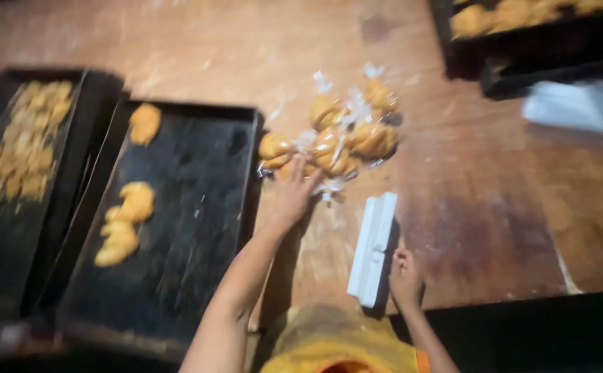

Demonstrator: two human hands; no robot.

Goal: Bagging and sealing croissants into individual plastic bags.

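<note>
While the left hand (294,190) lies flat on the bagged pastries (336,135) at twelve o'clock on the wooden table (495,207), pinning them in one heap, I see the right hand (405,276) at five o'clock, fingers curled beside the white block (372,249), steadying it.

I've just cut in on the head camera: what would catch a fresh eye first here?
Mid-table, a cluster of golden pastries in clear plastic bags lies on the wooden table, with the left hand reaching onto its near edge. Left of that, a dark baking tray holds a few loose pastries. The right hand rests beside a white block near the table's front edge.
</note>
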